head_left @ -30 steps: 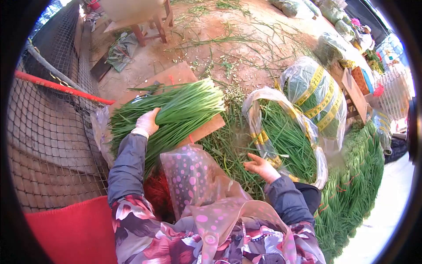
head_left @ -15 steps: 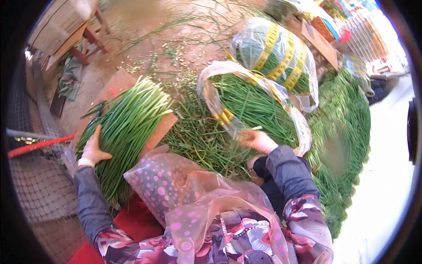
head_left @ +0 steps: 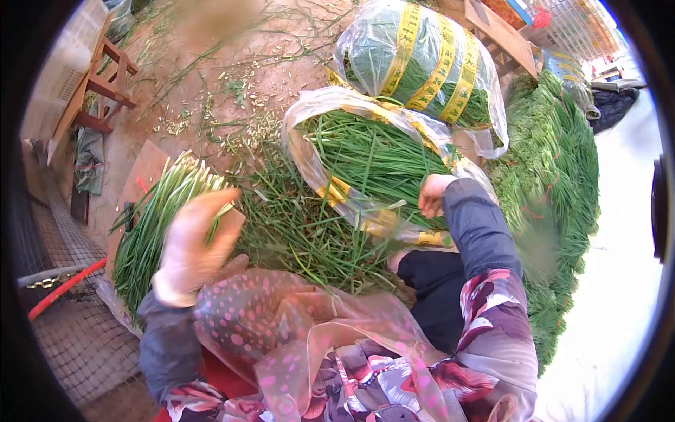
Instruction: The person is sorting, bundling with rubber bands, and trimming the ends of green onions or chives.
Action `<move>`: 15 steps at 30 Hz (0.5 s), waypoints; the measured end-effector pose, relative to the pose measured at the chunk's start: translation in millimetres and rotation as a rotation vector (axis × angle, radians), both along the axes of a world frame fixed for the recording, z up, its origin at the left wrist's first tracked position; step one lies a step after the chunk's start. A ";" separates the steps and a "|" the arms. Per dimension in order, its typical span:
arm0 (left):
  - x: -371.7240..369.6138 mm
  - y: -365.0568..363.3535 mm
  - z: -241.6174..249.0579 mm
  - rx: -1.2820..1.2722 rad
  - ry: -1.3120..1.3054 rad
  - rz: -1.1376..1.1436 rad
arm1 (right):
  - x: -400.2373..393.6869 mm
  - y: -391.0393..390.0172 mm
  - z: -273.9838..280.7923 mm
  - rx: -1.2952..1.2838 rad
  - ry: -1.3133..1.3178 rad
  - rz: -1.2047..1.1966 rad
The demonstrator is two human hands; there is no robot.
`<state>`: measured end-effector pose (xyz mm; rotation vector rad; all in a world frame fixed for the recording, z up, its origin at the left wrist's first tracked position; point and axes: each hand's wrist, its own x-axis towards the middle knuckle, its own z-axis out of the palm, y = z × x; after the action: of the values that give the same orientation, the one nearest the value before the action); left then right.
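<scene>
Chives fill most of the ground in front of the person. Left hand (head_left: 190, 246), gloved and blurred, hangs in the air just over the near end of a loose chive bundle (head_left: 151, 228); whether its fingers are apart or closed I cannot tell, and it grips nothing that shows. That bundle lies on a brown board (head_left: 140, 172) at the left, pale cut ends pointing far and green tips pointing near.

Right hand (head_left: 432, 195) rests on the near right edge of an open plastic bag (head_left: 316, 105) packed with chives, at centre right. Its fingers curl in toward the bag's rim and the stalks there, but the view does not show whether they pinch anything. Yellow tape strips run along that bag's clear film.

Just beyond it, at the far right, stands a closed wrapped bundle (head_left: 422, 63), also chives in clear plastic, banded with 3 yellow tapes. Between board and open bag lies a scatter of loose stalks (head_left: 302, 225) on the dirt floor (head_left: 232, 49). More chives are heaped in a long pile (head_left: 562, 176) down the right side.

At the near left a red pipe (head_left: 63, 290) crosses wire mesh (head_left: 77, 344). A wooden stool (head_left: 102, 84) stands far left. A spotted pink plastic apron (head_left: 281, 316) covers the person's lap.
</scene>
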<state>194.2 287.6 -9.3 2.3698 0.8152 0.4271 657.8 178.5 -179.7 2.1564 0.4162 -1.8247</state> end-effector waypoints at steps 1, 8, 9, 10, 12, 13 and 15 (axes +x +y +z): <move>21.4 4.8 -23.6 -0.031 0.050 -0.053 | 21.9 -3.0 0.3 -0.042 0.038 0.055; 134.2 107.5 -243.7 -0.372 0.109 -0.004 | 206.2 -78.5 -76.3 1.229 -0.529 0.331; 149.7 116.8 -245.5 -0.349 0.057 0.079 | 220.5 -89.3 -74.4 1.141 -0.523 -0.101; 162.3 125.8 -233.1 -0.349 0.092 0.136 | 178.6 -71.3 -26.4 1.387 -0.169 -0.814; 182.5 139.2 -248.8 -0.332 -0.026 0.173 | 143.3 -41.1 46.6 0.771 -0.859 0.094; 189.5 144.7 -255.5 -0.293 -0.012 0.159 | 124.7 -25.8 58.9 0.662 -0.879 0.168; 197.2 148.9 -263.6 -0.295 0.020 0.139 | 116.5 -21.4 44.4 0.589 -0.806 0.337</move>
<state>391.4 436.5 -272.9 2.0561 0.9836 0.3147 774.3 157.2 -135.3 2.7262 1.1062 -0.5894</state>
